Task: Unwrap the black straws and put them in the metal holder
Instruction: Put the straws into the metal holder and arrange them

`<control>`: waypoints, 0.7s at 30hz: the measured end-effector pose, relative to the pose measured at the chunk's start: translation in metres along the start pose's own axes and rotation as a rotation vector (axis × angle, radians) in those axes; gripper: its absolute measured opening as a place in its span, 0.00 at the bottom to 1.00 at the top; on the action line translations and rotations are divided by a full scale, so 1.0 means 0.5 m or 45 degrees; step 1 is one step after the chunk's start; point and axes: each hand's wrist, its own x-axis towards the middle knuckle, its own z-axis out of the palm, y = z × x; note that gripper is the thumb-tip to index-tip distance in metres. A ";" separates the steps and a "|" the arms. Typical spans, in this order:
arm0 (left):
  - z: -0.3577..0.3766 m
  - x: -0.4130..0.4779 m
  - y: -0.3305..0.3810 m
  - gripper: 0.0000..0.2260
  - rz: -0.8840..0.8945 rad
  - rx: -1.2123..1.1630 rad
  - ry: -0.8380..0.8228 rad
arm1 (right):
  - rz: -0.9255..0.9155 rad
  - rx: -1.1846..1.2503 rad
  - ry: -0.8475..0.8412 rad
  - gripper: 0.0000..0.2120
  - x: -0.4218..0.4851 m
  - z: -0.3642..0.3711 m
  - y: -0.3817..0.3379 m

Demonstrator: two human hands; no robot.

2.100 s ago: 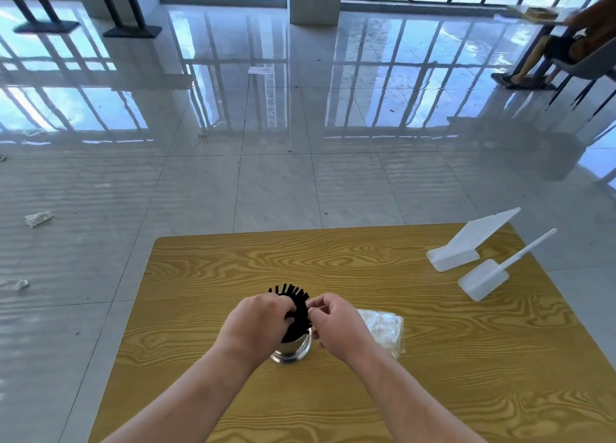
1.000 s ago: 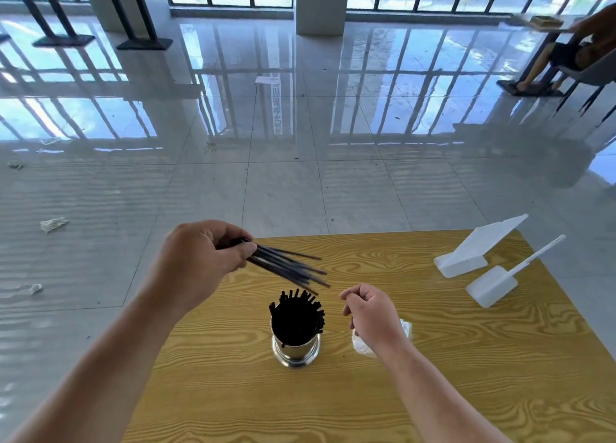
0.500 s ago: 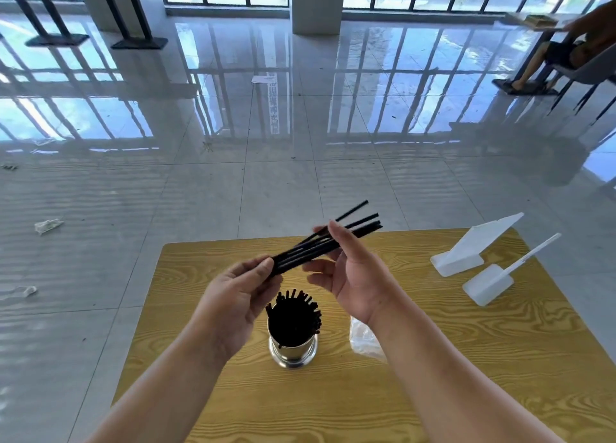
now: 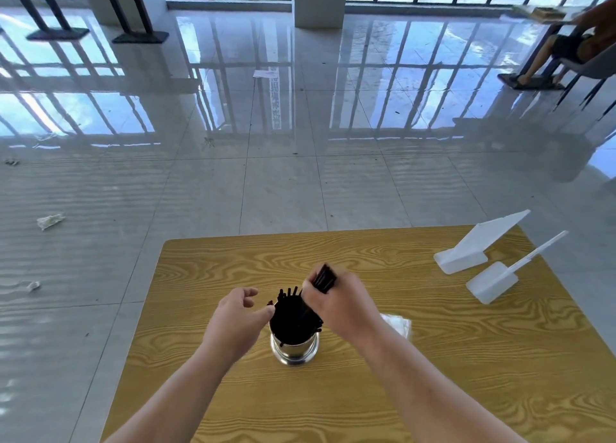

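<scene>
A round metal holder [image 4: 294, 351] stands on the wooden table [image 4: 433, 359], packed with upright black straws [image 4: 290, 322]. My right hand [image 4: 336, 304] is closed around a bundle of black straws [image 4: 325, 277]; their upper ends stick out above my fist and their lower ends reach down into the holder. My left hand [image 4: 238, 319] is just left of the holder with its fingers apart, the thumb touching the straws at the rim. A crumpled clear wrapper [image 4: 396, 322] lies on the table behind my right wrist.
Two white plastic sign stands [image 4: 473, 246] [image 4: 500, 279] lie at the table's far right corner. Scraps of wrapper [image 4: 50, 221] lie on the glossy tiled floor to the left. A person sits on a chair [image 4: 580, 56] at the far right.
The bundle has passed from both hands to my right hand alone. It has turned from lying flat above the holder to upright, its lower ends in the holder. My left hand has let go.
</scene>
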 end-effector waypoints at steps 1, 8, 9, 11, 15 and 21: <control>0.008 0.007 -0.003 0.30 -0.004 0.095 -0.032 | -0.007 -0.079 -0.029 0.08 -0.005 0.013 0.014; 0.053 0.043 0.000 0.37 0.120 0.398 -0.048 | 0.102 -0.149 0.026 0.15 -0.022 0.040 0.068; 0.054 0.044 0.002 0.34 0.148 0.409 -0.048 | 0.116 -0.152 0.006 0.16 -0.022 0.041 0.070; 0.053 0.042 0.010 0.24 0.214 0.459 -0.056 | 0.146 -0.149 -0.059 0.16 -0.022 0.045 0.074; 0.047 0.032 0.022 0.00 0.334 0.594 -0.002 | 0.152 -0.129 -0.106 0.15 -0.026 0.055 0.073; 0.039 0.022 0.043 0.04 0.443 0.653 0.005 | 0.142 -0.110 -0.069 0.14 -0.026 0.053 0.070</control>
